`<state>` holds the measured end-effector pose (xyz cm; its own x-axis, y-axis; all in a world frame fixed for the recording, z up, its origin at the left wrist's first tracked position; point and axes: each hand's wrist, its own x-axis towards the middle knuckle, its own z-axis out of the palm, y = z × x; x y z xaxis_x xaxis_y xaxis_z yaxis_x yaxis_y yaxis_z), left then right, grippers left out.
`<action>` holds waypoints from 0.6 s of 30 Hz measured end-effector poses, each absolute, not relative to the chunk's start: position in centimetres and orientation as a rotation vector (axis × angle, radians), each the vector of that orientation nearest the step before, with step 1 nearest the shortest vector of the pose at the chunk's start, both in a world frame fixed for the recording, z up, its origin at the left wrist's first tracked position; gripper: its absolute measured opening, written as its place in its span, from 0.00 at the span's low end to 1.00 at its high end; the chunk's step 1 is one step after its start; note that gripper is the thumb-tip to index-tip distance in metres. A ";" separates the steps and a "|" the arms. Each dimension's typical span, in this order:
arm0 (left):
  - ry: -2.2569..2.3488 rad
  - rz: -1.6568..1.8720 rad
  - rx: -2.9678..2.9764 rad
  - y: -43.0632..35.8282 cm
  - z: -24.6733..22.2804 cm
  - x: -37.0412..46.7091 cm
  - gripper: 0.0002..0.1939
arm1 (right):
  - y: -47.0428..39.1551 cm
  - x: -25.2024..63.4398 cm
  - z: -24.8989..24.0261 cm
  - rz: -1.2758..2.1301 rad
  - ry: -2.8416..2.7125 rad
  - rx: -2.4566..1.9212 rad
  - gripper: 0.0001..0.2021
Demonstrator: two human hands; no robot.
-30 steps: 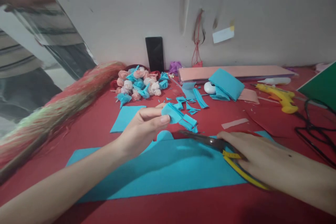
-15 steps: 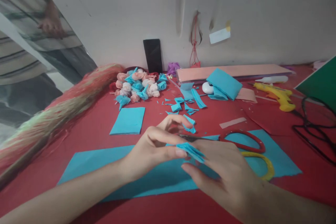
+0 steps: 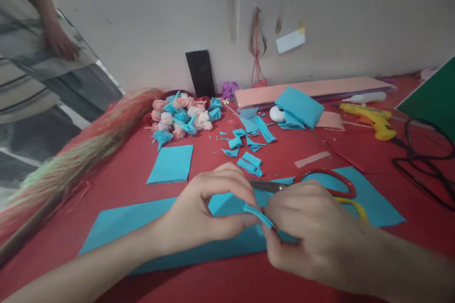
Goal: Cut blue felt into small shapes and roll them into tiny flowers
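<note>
Between both hands is a small folded strip of blue crepe paper point(image 3: 258, 215). My left hand point(image 3: 213, 208) pinches its left end between thumb and forefinger. My right hand point(image 3: 309, 227) is closed on its right end, its fingers curled in. Beneath them lies a long blue paper sheet point(image 3: 117, 225) on the red table. Scissors with a red and a yellow handle point(image 3: 346, 182) rest on that sheet, partly hidden behind my right hand. Just beyond my fingers lie blue paper scraps point(image 3: 250, 163). A blue paper rectangle point(image 3: 170, 163) is left of them.
A pile of paper roses point(image 3: 185, 116) sits at the back, near a black phone point(image 3: 201, 73) leaning on the wall. To the right are a yellow glue gun point(image 3: 369, 118), a black cable point(image 3: 412, 156) and folded blue paper point(image 3: 300, 106). A tasselled bundle point(image 3: 81, 161) lies left; a person stands beyond.
My right hand's fingers have curled and closed on the blue strip, which both hands now pinch. Another folded scrap is now visible beyond my fingers. The view has shifted slightly.
</note>
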<state>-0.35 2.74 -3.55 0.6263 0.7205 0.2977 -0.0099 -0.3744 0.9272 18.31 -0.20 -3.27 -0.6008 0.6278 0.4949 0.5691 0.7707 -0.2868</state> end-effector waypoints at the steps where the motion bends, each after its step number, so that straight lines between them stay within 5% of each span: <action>1: 0.576 0.880 1.863 2.7 -3.4 -0.4 0.07 | -0.3 18.4 -3.1 0.147 -2.385 -0.897 0.12; 7: 0.565 0.913 1.942 2.3 -3.6 -0.2 0.02 | -0.6 18.5 -3.1 0.307 -2.395 -0.917 0.08; 18: 0.719 1.187 2.706 1.5 -1.5 -1.0 0.13 | -1.5 17.6 -3.5 0.459 -2.191 -1.016 0.15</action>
<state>-1.01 1.51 -1.47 0.5843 0.4589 0.6693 0.3806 -0.8834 0.2734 17.61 -1.54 -3.50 -0.4721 0.7719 0.4258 0.5362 0.6348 -0.5563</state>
